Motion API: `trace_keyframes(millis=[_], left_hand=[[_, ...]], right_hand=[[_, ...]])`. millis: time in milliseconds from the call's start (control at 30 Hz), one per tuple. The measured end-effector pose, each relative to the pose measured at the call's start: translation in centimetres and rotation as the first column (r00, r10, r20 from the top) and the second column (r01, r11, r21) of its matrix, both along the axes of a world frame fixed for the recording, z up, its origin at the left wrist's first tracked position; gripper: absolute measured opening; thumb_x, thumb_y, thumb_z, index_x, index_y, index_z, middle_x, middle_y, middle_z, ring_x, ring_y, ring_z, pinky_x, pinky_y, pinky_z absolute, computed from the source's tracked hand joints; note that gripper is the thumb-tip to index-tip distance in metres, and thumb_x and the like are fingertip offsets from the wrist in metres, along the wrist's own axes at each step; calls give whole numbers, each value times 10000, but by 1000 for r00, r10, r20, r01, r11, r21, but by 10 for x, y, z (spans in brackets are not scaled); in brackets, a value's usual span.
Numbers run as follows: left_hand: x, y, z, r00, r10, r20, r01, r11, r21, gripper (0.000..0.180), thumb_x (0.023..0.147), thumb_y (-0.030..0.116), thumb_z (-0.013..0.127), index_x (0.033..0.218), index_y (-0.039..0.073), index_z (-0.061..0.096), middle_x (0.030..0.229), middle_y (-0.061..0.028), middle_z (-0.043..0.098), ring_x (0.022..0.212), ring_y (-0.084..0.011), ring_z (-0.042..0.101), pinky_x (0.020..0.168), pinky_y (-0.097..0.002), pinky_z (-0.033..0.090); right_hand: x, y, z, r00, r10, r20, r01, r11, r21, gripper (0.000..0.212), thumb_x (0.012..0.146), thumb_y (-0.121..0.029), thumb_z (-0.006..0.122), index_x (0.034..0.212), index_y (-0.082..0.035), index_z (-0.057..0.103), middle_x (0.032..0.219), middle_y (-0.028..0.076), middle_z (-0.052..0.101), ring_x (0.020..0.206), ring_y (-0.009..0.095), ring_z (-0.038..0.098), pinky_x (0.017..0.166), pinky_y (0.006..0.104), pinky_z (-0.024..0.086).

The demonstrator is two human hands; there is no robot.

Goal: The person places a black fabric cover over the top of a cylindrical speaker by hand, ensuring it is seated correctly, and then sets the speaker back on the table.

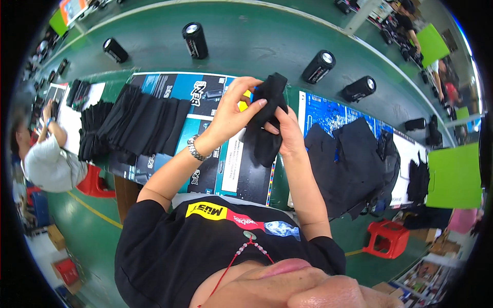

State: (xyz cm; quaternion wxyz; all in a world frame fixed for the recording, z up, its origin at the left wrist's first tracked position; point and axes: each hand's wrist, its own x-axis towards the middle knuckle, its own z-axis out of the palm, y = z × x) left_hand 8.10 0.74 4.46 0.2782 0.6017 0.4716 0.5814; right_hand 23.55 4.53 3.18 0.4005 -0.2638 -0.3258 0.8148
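While both forearms reach forward over the work surface, the head view shows the left hand [233,109] and the right hand [292,134] meeting on one black cloth piece [271,97]. It is held between them in front of the chest, over a printed sheet [208,172] of teal and black panels. The cloth is matte, deep black and soft-looking, longer than wide; its upper part is bunched into thick, uneven folds, and its lower part hangs to a rounded end. Whether that end touches the sheet cannot be told.

The left hand pinches the cloth's left side, thumb pressed flat against it and the index finger arched above. The right hand grips the right side, fingertips curled round onto the near face; how its thumb sits is hard to make out. A metal-linked band [195,148] circles the left wrist.

To the left, a row of black cloth pieces [149,123] lies overlapping, their long edges side by side. To the right, a looser black heap [354,169] spreads partly over a blue printed sheet [321,109]. Beyond, black cylinders [194,41] stand or lean well apart on the green tabletop [246,43].
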Motion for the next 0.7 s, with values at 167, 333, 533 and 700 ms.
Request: trace_keyframes(millis=[167, 333, 533, 700], left_hand=[[29, 29, -9, 994, 64, 84, -67, 997, 30, 386, 775, 116, 745, 1052, 8, 499, 1077, -106, 483, 989, -212, 530, 818, -321, 473], [42, 35, 2, 988, 130, -88, -111, 973, 202, 342, 757, 129, 768, 944, 20, 503, 1004, -92, 500, 875, -194, 499, 781, -319, 451], [54, 43, 11, 955, -236, 177, 248, 968, -44, 98, 866, 97, 653, 887, 18, 599, 835, -9, 558, 781, -110, 505, 779, -263, 435], [54, 71, 10, 637, -351, 686, 516, 856, -41, 104, 919, 152, 606, 875, 59, 596, 936, 8, 617, 840, -68, 568, 808, -234, 438]], right_hand=[[10, 3, 6, 995, -95, 17, 93, 991, 95, 136, 932, -166, 569, 979, -39, 576, 751, -2, 556, 505, 34, 425, 426, 178, 309], [30, -1, 21, 991, -131, -26, 134, 983, 129, 169, 950, -164, 541, 1039, -28, 585, 768, 7, 584, 551, 41, 477, 450, 183, 350], [44, 3, 18, 940, -330, 86, 288, 903, 318, 126, 950, -108, 513, 1028, -24, 566, 757, 4, 572, 537, 43, 466, 459, 195, 355], [76, 28, 29, 856, -507, 106, 467, 843, 266, 140, 910, -102, 481, 978, -13, 563, 801, 53, 576, 504, 93, 447, 432, 229, 336]])
